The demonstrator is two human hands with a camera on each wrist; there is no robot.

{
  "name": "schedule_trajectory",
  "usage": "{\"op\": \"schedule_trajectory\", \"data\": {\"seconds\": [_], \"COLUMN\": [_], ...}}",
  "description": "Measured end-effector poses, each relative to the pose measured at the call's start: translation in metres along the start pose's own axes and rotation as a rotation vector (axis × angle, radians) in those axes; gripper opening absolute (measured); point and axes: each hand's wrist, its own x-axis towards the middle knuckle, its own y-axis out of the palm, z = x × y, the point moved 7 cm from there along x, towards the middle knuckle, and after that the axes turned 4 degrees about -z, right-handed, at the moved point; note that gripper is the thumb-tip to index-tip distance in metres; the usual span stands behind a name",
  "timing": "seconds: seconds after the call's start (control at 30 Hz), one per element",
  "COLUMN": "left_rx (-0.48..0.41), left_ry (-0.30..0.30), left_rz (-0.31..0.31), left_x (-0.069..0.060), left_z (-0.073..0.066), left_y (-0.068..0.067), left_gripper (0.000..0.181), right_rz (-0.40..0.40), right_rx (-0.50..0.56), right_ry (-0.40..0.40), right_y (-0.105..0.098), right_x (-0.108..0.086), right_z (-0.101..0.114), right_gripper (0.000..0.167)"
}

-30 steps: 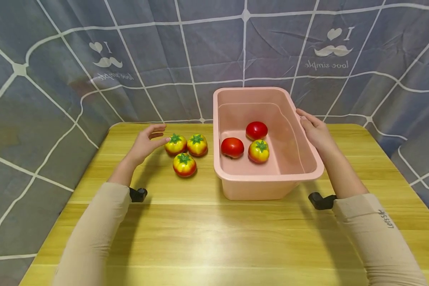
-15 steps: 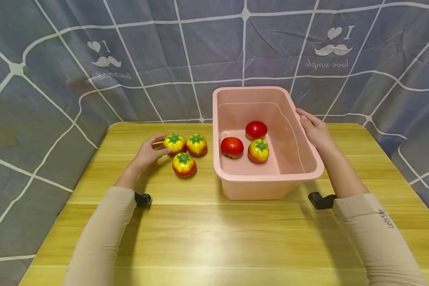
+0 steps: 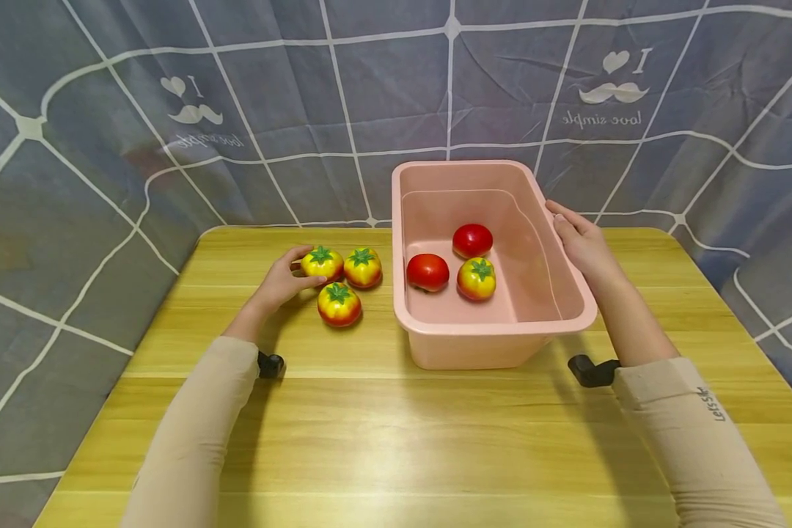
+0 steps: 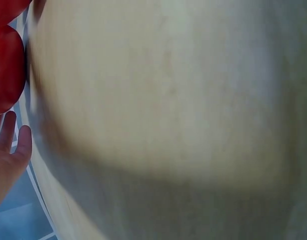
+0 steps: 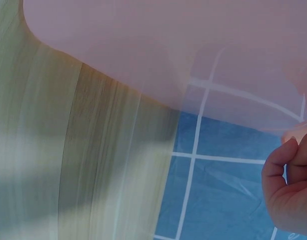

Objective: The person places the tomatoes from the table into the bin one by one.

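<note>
Three yellow-and-red tomatoes stand on the wooden table: a left one (image 3: 322, 264), a right one (image 3: 363, 268) and a front one (image 3: 339, 305). The left hand (image 3: 282, 284) is at the left tomato's side, fingers behind and thumb in front, not visibly closed round it; in the left wrist view the thumb of this hand (image 4: 8, 160) stands apart from the red surface (image 4: 7, 70). Gripping the right rim of a pink bin (image 3: 475, 350) is the right hand (image 3: 589, 251), its curled fingers (image 5: 276, 172) partly cut off in the right wrist view.
Inside the bin lie two red tomatoes (image 3: 472, 241) (image 3: 427, 272) and one yellow-and-red tomato (image 3: 477, 279). A grey curtain with white lines (image 3: 402, 88) hangs behind the wooden table (image 3: 383, 440). Black mounts (image 3: 270, 365) (image 3: 592, 371) show at both wrists.
The left hand has moved right and slightly towards the person, bringing its fingers and thumb closer round the left tomato. The right hand and the bin look unchanged.
</note>
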Motion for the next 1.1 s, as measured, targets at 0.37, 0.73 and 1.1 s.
{"op": "schedule_trajectory", "data": {"seconds": [0.37,0.73,1.1], "left_rx": [0.041,0.039,-0.009], "left_ry": [-0.015,-0.028,-0.006], "left_rz": [-0.005,-0.045,-0.080], "left_x": [0.005,0.006,0.006], "left_z": [0.000,-0.002,-0.013], "left_y": [0.001,-0.001,-0.009], "left_gripper": [0.070,0.069,0.070], "right_rz": [-0.013,-0.004,0.004], "right_rx": [-0.011,-0.015,0.006], "right_ry": [-0.018,-0.019,-0.013], "right_y": [0.000,-0.001,-0.001], "right_x": [0.000,0.000,-0.001], "right_z": [0.001,-0.001,-0.002], "right_gripper": [0.053,0.055,0.055]}}
